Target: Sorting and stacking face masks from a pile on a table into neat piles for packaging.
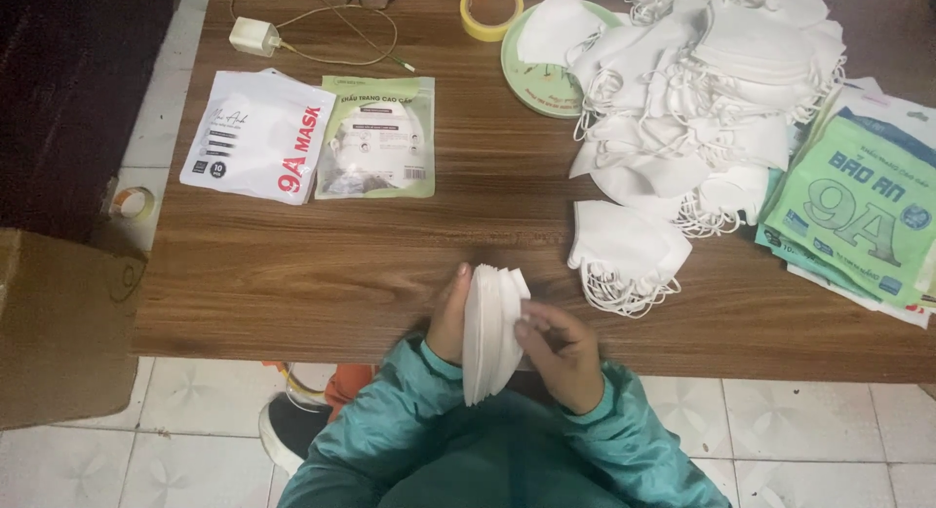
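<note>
Mask stack point(490, 331) sits upright at the table's point(390, 264) near edge; our left hand point(450, 318) and right hand point(561, 357) clamp it (bare wood ahead, loose mask pile point(702, 98) well right).

Table point(390, 264): dark wood-grain top, smooth, faint sheen. Stack of masks point(490, 332): soft white cloth, matt. Mask pile point(702, 98): same cloth. White pouch point(258, 135) and green packets point(858, 211): glossy plastic. Tape roll point(491, 9): shiny yellow. Sleeves point(390, 410): teal cloth. Floor tiles point(819, 430): glazed.
</note>
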